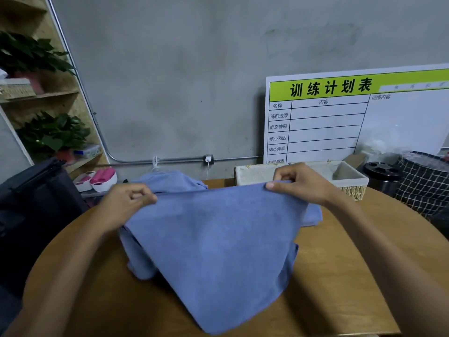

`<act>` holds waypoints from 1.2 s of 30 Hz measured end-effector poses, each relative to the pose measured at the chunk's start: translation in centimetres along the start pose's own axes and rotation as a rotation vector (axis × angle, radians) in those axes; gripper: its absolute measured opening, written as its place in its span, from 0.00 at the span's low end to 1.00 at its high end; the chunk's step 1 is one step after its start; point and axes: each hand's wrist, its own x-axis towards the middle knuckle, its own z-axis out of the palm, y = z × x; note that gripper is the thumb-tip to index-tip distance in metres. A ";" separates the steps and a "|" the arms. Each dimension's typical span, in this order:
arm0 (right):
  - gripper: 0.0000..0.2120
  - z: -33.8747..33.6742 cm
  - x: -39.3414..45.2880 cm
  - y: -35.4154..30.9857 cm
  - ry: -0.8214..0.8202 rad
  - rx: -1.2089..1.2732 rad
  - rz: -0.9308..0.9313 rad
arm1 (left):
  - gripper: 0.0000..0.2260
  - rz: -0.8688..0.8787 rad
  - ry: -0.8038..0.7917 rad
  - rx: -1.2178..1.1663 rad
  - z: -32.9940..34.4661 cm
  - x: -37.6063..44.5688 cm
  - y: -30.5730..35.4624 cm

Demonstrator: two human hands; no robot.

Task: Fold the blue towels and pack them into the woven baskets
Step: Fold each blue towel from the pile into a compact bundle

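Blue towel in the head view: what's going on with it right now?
A person holds a blue towel up by its top edge over the round wooden table, the left hand and right hand each pinching a corner. More blue cloth lies heaped behind it. The lined woven basket at the back right looks empty where visible.

Blue towel [213, 244] aloft, basket [349, 177] behind

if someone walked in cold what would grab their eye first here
First the large blue towel, stretched by its top edge between the left hand and right hand over the round wooden table. Next the white wall chart with a lime-green header at the right, with a cloth-lined woven basket below it on the table's far edge.
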 end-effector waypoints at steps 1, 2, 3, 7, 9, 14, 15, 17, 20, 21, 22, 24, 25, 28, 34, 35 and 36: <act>0.17 -1.4 -0.5 -0.8 0.015 -0.019 -0.011 | 0.05 0.041 0.035 0.022 -1.2 0.2 1.1; 0.18 -2.7 -1.0 -1.7 0.027 -0.036 -0.022 | 0.03 0.096 0.066 0.049 -2.3 0.4 2.1; 0.18 -3.8 -1.4 -2.6 0.047 -0.048 -0.036 | 0.05 0.148 0.098 0.074 -3.4 0.6 3.1; 0.18 -6.6 -1.0 -4.7 0.164 -0.083 -0.080 | 0.03 0.266 0.161 0.139 -6.0 2.9 6.0; 0.17 -6.7 -0.2 -4.5 0.146 -0.134 -0.071 | 0.10 0.235 0.132 0.191 -5.5 4.2 5.9; 0.19 -7.2 -0.4 -2.1 0.202 -0.238 -0.024 | 0.12 0.211 0.112 0.176 -3.6 4.1 5.6; 0.19 -7.4 -0.8 -1.9 0.215 -0.252 -0.003 | 0.11 0.199 0.091 0.177 -3.5 3.7 5.7; 0.22 -8.0 -1.8 -2.0 0.246 -0.276 0.035 | 0.10 0.207 0.072 0.170 -3.6 2.7 6.5; 0.32 -9.7 -4.2 -4.1 0.287 -0.320 -0.019 | 0.04 0.275 0.060 0.088 -4.9 0.5 8.8; 0.32 -10.4 -5.2 -5.1 0.285 -0.312 -0.053 | 0.04 0.289 0.046 0.058 -5.5 -0.2 9.7; 0.30 -11.1 -5.9 -6.0 0.281 -0.298 -0.067 | 0.04 0.301 0.026 0.047 -6.3 -0.4 10.3; 0.28 -12.2 -6.0 -6.9 0.262 -0.330 -0.056 | 0.05 0.292 -0.020 0.049 -7.4 0.1 10.9; 0.28 -12.3 -5.4 -6.7 0.241 -0.374 -0.034 | 0.04 0.268 -0.045 0.069 -7.4 0.9 10.7; 0.30 -10.6 -2.2 -2.6 0.212 -0.547 0.090 | 0.03 0.152 -0.051 0.263 -4.6 4.1 7.7; 0.18 0.9 -2.0 11.1 0.151 -0.776 0.316 | 0.15 0.016 -0.168 0.478 14.1 1.1 -3.6; 0.15 3.0 -3.2 12.9 0.195 -0.811 0.343 | 0.13 0.017 -0.173 0.430 17.3 -1.0 -5.5; 0.13 4.8 -4.4 14.6 0.244 -0.831 0.360 | 0.11 0.010 -0.143 0.403 19.6 -3.1 -6.8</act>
